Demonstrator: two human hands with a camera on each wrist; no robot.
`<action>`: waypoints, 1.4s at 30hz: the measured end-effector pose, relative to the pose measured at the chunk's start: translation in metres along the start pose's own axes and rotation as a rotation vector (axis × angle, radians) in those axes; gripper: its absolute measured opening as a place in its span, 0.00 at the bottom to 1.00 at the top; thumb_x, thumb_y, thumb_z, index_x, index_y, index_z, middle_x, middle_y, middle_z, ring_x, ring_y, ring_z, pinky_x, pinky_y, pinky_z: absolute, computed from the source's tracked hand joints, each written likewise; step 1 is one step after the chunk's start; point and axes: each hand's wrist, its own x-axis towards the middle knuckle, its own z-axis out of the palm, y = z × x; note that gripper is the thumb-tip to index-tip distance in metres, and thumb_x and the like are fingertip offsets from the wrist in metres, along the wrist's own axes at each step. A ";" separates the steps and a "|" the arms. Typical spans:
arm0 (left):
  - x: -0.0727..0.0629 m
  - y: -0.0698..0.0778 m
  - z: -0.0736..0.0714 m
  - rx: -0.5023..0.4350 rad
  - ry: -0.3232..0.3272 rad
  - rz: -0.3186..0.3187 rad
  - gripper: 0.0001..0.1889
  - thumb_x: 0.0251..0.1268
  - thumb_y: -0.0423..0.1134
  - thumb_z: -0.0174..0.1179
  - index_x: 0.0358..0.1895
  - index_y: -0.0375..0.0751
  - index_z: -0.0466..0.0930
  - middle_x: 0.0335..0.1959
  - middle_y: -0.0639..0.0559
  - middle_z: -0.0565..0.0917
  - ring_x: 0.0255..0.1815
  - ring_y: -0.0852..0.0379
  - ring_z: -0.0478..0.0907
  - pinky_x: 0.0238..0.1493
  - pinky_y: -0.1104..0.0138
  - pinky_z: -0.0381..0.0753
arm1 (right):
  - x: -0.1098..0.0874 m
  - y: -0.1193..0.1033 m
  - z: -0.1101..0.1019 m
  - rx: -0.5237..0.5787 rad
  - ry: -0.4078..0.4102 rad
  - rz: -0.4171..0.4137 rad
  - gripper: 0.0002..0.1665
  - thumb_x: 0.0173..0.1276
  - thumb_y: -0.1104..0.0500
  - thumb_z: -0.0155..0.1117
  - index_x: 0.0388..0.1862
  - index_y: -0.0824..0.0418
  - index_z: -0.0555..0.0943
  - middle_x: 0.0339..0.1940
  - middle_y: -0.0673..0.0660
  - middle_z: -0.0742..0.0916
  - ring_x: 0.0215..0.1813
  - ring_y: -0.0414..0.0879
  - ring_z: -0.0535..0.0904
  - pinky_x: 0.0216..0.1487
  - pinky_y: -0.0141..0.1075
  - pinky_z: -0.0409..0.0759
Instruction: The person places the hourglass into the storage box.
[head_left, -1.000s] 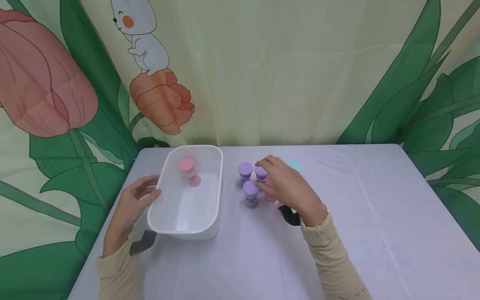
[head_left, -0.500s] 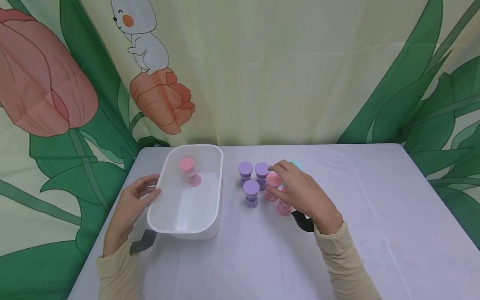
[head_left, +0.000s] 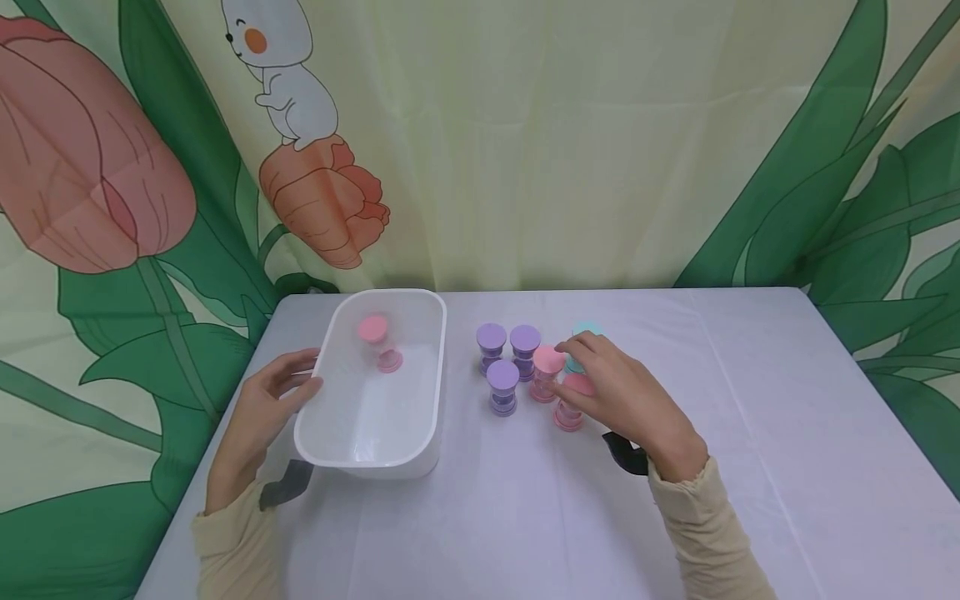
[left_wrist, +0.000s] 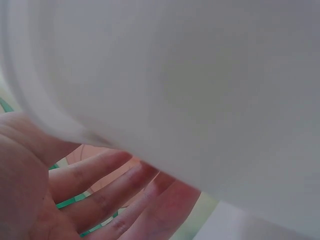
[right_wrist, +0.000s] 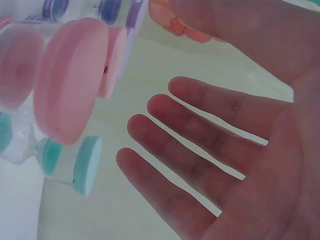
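Observation:
My left hand (head_left: 266, 408) rests against the left side of a white plastic bin (head_left: 367, 425), its fingers extended along the outer wall in the left wrist view. A pink hourglass (head_left: 373, 330) is in the bin. To the right, three purple hourglasses (head_left: 502, 377) and two pink hourglasses (head_left: 568, 417) stand upright on the table. My right hand (head_left: 626, 396) hovers over the front pink one, partly covering it and a teal hourglass (head_left: 587, 328) behind. Spread, straight fingers (right_wrist: 195, 167) with nothing between them show in the right wrist view, beside a pink cap (right_wrist: 72, 82).
A white cloth covers the table (head_left: 750, 467). Its far edge meets a hanging curtain (head_left: 570, 167) printed with tulips, leaves and a small animal on a carrot. The bin's walls stand between the left hand and the hourglasses.
My right hand has moved right and toward me, from over the purple hourglasses to over the pink ones, uncovering them and part of the teal one. The left hand and bin stay put.

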 end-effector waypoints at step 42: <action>-0.001 0.001 -0.001 -0.004 -0.004 -0.015 0.29 0.70 0.50 0.60 0.71 0.45 0.69 0.67 0.44 0.75 0.53 0.67 0.76 0.57 0.53 0.78 | -0.016 0.019 0.013 0.143 -0.132 0.099 0.29 0.59 0.61 0.76 0.57 0.66 0.78 0.54 0.58 0.81 0.52 0.51 0.81 0.55 0.49 0.82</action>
